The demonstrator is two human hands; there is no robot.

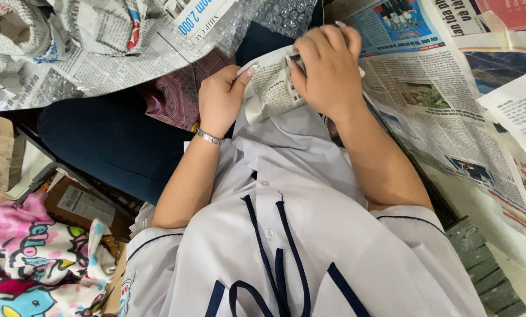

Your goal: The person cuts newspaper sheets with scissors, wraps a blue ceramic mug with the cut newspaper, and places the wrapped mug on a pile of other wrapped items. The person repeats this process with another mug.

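Newsprint fills most of the view — loose sheets (433, 100) cover the right side of the frame, and crumpled ones (69, 47) lie heaped in the upper left beside a strip of bubble wrap (275, 14) at the top centre. Both hands meet in the upper middle over a small bundle wrapped in newspaper (270, 88).

The left hand (221, 100), with a thin metal bracelet (209, 137) at its wrist, is curled shut on the bundle's left edge, thumb pressed along the paper. The right hand (327, 67) lies over the bundle's right end, fingers bent and closed down on it, hiding whatever sits inside. What the paper encloses cannot be told.

Judging from the grip, the step in hand is the wrapping itself — the paper is being folded or tightened around something held against the lap. The next move seems to call for a firm hold by the left hand while the right tucks the loose flap under, with care not to tear the thin sheet.

Lower in the frame a white shirt with dark blue trim (298, 235) takes up the centre, dark trousers (110, 141) show at mid left, and a bright cartoon-print cloth (34, 264) sits in the lower left over a cardboard box (81, 205).
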